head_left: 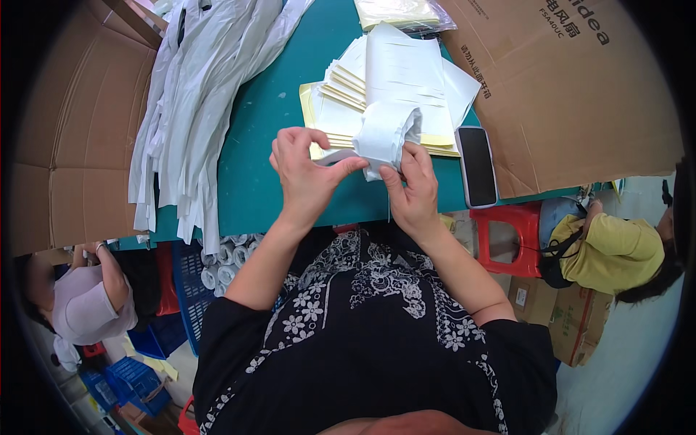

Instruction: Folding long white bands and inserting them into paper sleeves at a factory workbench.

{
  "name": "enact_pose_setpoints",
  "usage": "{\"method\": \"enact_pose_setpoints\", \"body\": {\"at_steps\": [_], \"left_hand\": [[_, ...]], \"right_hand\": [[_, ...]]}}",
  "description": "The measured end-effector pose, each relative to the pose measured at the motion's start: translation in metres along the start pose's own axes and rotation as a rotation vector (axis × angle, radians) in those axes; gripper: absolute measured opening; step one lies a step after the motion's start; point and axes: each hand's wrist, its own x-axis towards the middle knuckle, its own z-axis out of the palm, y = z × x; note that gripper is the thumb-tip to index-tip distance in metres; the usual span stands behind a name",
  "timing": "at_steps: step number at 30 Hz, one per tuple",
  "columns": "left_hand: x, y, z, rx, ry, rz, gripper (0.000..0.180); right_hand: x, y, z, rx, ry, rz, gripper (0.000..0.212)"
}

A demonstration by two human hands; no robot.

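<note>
Over the green table point(254, 163), you seem to be shaping the white roll point(380, 138); the next move likely calls for steady support.
Cardboard point(558, 87) hems your right side; bare table lies left, between the plastic point(196, 94) and the sheets point(406, 65), with the phone point(478, 167) near your right hand point(413, 188). That hand grasps the roll; your left hand point(304, 170) has its thumb against it, whether pinching can't be told.

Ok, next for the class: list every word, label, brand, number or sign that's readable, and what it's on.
Brown cardboard, right: large and small dark print, readable, not copied here.
Brown carton, lower right: green marks, too small to read.
White bundle in the right hand: none visible.
Phone: dark screen, no text visible.
</note>
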Motion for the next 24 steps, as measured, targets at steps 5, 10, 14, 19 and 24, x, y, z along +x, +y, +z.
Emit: {"method": "enact_pose_setpoints", "body": {"at_steps": [5,10,14,19,24], "left_hand": [[-0.004,0.007,0.008,0.144,0.058,0.184,0.032],[-0.002,0.002,0.012,-0.543,-0.384,-0.165,0.022],[-0.011,-0.009,0.01,-1.105,-0.592,-0.566,0.03],[-0.015,-0.01,0.009,-1.522,-0.596,-0.5,0.044],[-0.007,-0.027,0.006,-1.435,-0.728,-0.41,0.042]], "right_hand": [[0.003,-0.009,0.003,-0.154,0.108,-0.035,0.031],[0.007,-0.008,-0.007,-0.209,0.017,-0.095,0.031],[0.022,-0.011,-0.02,-0.112,-0.132,-0.207,0.027],[0.024,-0.016,-0.024,0.297,-0.268,-0.026,0.046],[0.024,-0.018,-0.019,0.358,-0.248,0.049,0.049]]}}
